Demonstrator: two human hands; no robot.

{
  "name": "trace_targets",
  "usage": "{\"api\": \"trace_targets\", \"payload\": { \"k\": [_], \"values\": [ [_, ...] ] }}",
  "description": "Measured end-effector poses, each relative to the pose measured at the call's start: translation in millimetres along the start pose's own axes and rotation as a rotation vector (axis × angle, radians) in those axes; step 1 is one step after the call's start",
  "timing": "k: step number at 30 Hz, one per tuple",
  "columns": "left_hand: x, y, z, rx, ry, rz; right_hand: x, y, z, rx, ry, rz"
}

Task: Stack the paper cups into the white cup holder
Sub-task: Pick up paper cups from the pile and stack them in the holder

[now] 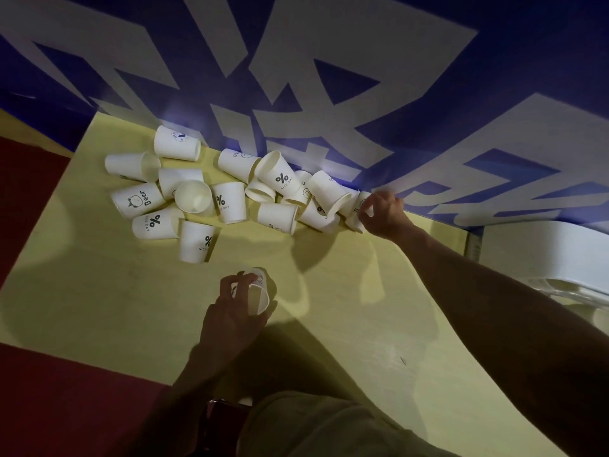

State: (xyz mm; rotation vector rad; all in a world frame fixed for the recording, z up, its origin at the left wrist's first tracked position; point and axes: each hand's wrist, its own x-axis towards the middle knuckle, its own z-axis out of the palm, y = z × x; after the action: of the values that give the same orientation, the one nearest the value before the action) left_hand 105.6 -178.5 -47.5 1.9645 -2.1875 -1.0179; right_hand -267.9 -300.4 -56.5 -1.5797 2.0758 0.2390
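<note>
my left grip (235,300) curls round one paper cup (258,296) mid-desk (99,291). right grip (382,211) pinches a cup (357,214) at the pile's (230,192) far-edge end. white cup holder (553,258) at the desk's right edge.

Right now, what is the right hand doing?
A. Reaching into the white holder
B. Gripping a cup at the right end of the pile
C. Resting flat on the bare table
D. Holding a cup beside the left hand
B: the right hand curls round a cup at the right end of the pile by the wall, while the left hand holds another cup nearer the person.
</note>
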Motion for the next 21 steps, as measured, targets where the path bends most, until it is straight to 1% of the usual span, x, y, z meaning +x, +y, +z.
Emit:
{"api": "trace_targets", "payload": {
  "k": [2, 3, 6, 8, 10, 13, 16, 18, 21],
  "values": [
    [0.2, -0.1, 0.0, -0.024, -0.026, 0.004, -1.0, -2.8, -1.4, -0.024, -0.009, -0.004],
    [0.0, 1.0, -0.6, -0.031, -0.033, 0.007, -2.2, -3.2, -1.5, -0.011, 0.019, -0.01],
    [-0.1, 9.1, -4.5, -0.063, -0.046, -0.006, -11.7, 1.0, 1.1, 0.085, 0.143, -0.021],
    [-0.2, 16.2, -7.5, -0.06, -0.07, 0.003, -28.3, 3.2, 3.2, 0.215, 0.223, 0.036],
    [0.8, 22.3, -10.2, -0.048, -0.098, 0.027, -48.5, 6.6, 6.5, 0.264, 0.292, 0.07],
    [1.9, 32.8, -11.6, -0.057, -0.14, 0.096, -87.1, 20.8, 12.1, 0.263, 0.345, 0.055],
    [0.8, 55.3, -12.6, -0.078, -0.15, 0.135, -131.1, 38.0, 19.0, 0.163, 0.384, 0.04],
    [-1.2, 75.7, -13.5, -0.029, -0.155, 0.195, -160.5, 48.0, 22.1, 0.147, 0.446, 0.036],
    [-4.7, 110.5, -10.3, 0.054, -0.159, 0.298, -203.8, 66.1, 22.5, 0.188, 0.551, -0.001]
  ]
}}
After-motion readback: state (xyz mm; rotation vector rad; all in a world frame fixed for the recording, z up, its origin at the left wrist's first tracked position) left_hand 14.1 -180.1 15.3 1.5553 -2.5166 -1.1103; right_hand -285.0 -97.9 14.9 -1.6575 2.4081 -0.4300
